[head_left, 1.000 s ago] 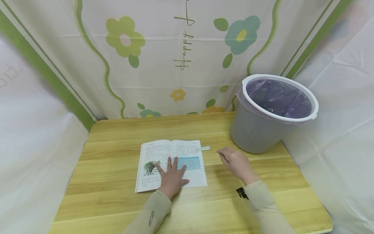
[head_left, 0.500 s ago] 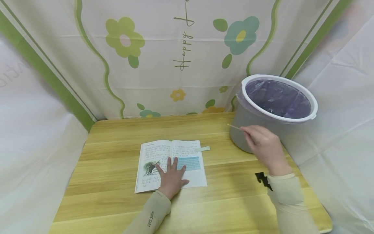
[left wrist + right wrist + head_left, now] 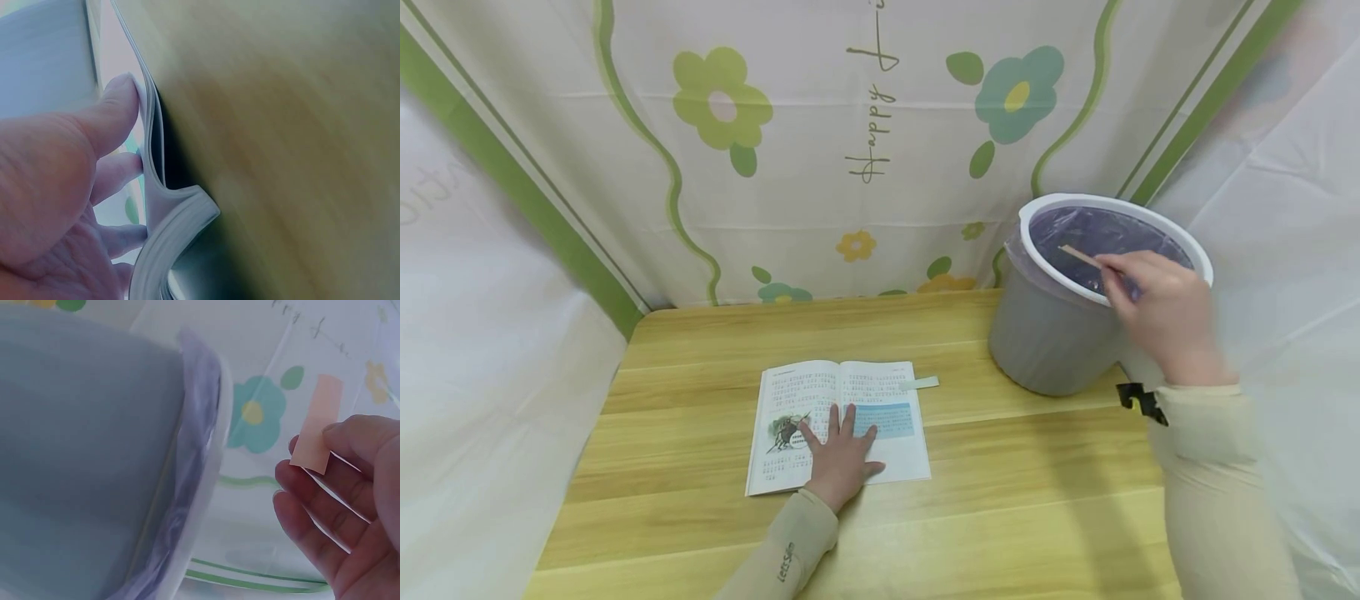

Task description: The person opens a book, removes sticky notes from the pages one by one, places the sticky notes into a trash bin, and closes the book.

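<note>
An open book (image 3: 898, 458) lies on the table, and my left hand (image 3: 841, 462) rests spread across its middle. In the left wrist view the thumb (image 3: 115, 109) and fingers press on the pages, which curve up at the spine. My right hand (image 3: 1172, 308) pinches a small peach-coloured paper strip (image 3: 317, 425), perhaps a sticky page flag, between thumb and fingers. That hand is above the mouth of a grey bin (image 3: 1048, 342), which has a white rim and a purple bag lining. A pale green strip (image 3: 925, 382) sticks out past the book's right page.
The wooden table (image 3: 700, 350) has its back edge against a flower-printed curtain (image 3: 805, 183). White cloth (image 3: 497, 400) hangs at both sides. The bin stands at the table's back right.
My right hand has moved from beside the book, rightward and up, to over the bin, carrying the peach-coloured paper strip. The left hand and book have stayed in place.
</note>
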The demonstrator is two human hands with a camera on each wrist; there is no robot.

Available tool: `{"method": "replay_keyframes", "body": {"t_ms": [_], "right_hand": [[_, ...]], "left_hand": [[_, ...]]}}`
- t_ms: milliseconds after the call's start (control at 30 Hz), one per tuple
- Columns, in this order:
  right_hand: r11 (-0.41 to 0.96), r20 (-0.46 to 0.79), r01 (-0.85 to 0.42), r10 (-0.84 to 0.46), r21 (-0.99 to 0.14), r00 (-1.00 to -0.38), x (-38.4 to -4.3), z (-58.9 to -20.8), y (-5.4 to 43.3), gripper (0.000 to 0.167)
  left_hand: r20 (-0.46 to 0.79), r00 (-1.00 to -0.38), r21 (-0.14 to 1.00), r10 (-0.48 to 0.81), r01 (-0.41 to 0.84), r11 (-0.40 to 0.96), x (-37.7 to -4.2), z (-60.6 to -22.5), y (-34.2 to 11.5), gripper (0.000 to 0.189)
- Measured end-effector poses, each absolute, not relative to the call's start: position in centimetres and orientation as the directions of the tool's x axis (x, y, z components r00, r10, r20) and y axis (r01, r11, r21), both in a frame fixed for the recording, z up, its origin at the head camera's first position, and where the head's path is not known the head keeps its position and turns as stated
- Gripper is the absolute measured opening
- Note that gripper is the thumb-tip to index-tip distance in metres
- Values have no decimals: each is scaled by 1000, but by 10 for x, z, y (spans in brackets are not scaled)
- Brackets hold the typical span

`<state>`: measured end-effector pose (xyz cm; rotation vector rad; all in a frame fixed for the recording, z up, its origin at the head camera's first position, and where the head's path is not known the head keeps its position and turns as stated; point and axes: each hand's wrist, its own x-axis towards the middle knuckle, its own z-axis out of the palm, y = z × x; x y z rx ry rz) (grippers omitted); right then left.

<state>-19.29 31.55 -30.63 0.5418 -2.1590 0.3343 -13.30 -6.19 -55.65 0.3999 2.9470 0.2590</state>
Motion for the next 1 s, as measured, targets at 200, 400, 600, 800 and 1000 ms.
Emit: {"method": "replay_keyframes", "body": {"t_ms": [200, 400, 600, 800, 1000], "right_hand": [[900, 719, -437, -296, -11, -629, -215, -300, 338, 16], [929, 605, -369, -283, -19, -744, -230, -300, 353, 16], [951, 505, -307, -249, -35, -827, -239, -300, 362, 17], [955, 405, -297, -267, -11, -875, -247, -300, 365, 17], [952, 351, -305, -274, -36, -896, -250, -302, 366, 19]], "left_hand": [[-136, -952, 192, 276, 248, 949, -133, -556, -62, 63], [-128, -952, 187, 276, 250, 950, -132, -558, -63, 63], [-131, -953, 184, 274, 248, 951, -132, -559, -62, 63], [-132, -954, 183, 270, 245, 952, -132, -558, -62, 63], [-133, -953, 177, 272, 247, 953, -132, -557, -62, 63]]}}
